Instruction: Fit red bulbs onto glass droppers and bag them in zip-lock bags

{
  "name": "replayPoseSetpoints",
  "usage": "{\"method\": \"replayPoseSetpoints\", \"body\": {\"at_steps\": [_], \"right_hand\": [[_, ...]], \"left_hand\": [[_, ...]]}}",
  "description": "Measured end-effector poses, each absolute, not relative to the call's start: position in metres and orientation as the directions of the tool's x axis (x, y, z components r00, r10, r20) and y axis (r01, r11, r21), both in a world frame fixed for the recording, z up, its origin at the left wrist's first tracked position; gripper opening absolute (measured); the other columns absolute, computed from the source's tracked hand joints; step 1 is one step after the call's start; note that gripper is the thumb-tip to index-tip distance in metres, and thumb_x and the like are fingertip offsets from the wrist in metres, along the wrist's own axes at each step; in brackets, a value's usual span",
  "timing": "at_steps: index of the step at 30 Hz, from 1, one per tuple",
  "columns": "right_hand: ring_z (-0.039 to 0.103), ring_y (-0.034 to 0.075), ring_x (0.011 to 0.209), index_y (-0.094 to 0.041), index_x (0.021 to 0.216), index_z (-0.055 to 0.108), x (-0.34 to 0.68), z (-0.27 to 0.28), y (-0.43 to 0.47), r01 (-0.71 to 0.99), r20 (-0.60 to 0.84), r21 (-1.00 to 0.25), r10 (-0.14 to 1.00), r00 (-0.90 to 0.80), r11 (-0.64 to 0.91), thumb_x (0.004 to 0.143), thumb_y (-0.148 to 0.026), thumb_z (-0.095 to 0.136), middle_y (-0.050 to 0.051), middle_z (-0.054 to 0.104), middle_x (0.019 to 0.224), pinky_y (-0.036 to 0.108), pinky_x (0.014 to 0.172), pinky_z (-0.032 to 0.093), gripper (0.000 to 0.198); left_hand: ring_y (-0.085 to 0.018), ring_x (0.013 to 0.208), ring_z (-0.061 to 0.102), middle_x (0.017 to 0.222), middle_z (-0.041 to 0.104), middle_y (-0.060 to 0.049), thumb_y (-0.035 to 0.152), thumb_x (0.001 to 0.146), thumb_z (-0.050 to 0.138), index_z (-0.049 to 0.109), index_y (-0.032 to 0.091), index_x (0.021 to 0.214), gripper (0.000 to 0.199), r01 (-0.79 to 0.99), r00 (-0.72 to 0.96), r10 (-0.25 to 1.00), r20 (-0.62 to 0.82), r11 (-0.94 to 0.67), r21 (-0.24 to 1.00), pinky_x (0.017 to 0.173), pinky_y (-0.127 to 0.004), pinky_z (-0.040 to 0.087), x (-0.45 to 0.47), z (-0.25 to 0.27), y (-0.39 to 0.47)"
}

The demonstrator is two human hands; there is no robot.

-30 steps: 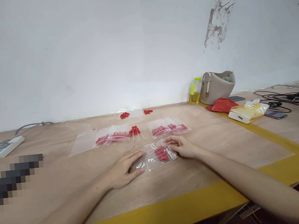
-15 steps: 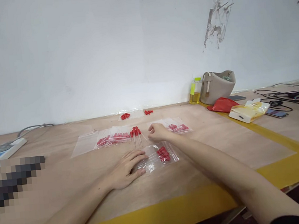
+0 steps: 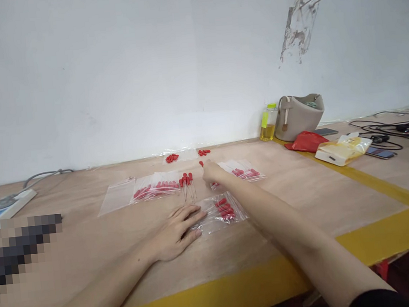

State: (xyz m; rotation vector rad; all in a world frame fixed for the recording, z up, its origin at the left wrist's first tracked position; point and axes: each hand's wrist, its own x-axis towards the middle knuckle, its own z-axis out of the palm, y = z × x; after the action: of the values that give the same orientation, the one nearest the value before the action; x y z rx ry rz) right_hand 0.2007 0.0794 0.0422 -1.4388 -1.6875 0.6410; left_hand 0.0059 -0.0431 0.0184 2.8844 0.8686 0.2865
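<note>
My left hand (image 3: 177, 231) lies flat with its fingers apart, the fingertips on the left end of a clear zip bag (image 3: 206, 225). Red rubber bulbs (image 3: 225, 210) show through the right part of that bag. My right hand (image 3: 213, 173) is closed in a pinch just beyond it, and the red bulb of a dropper (image 3: 201, 163) sticks out above the fingers; the dropper's stem is hidden. Left of that hand, several droppers (image 3: 186, 182) with red bulbs and thin clear stems lie side by side. More bagged red bulbs (image 3: 242, 173) lie behind my right wrist.
Overlapping bags of red pieces (image 3: 157, 189) lie left of the droppers. Two small red piles (image 3: 171, 158) are near the wall. On the right are a bottle (image 3: 266, 123), a handbag (image 3: 297, 118), a red pouch (image 3: 305, 142), a tissue pack (image 3: 343, 149) and cables (image 3: 404, 129).
My right hand has moved slightly away from me, and a red bulb now shows above its fingers. My left hand stays on the bag, and the view has shifted a little.
</note>
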Motion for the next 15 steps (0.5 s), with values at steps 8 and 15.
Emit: {"method": "replayPoseSetpoints", "body": {"at_steps": [8,15], "right_hand": [[0.045,0.009,0.035,-0.019,0.116,0.023,0.297,0.03,0.017,0.387,0.273,-0.902,0.948,0.162,0.193,0.062,-0.015,0.05,-0.01,0.044,0.051,0.021,0.038,0.04,0.061],[0.048,0.008,0.038,-0.025,0.093,0.025,0.303,-0.001,-0.011,-0.121,0.08,-0.983,0.921,0.381,0.136,0.059,-0.021,0.055,-0.012,0.047,0.057,0.023,0.041,0.048,0.045]], "left_hand": [[-0.023,0.124,0.029,0.135,0.033,-0.004,0.04,0.089,0.032,0.029,0.031,0.132,0.044,0.547,0.807,0.573,0.145,-0.817,0.184,0.102,-0.043,0.024,0.006,0.019,-0.043],[-0.023,0.124,0.028,0.135,0.033,-0.002,0.039,0.089,0.033,0.028,0.033,0.132,0.044,0.555,0.804,0.582,0.124,-0.808,0.195,0.102,-0.043,0.024,0.005,0.019,-0.041]]}}
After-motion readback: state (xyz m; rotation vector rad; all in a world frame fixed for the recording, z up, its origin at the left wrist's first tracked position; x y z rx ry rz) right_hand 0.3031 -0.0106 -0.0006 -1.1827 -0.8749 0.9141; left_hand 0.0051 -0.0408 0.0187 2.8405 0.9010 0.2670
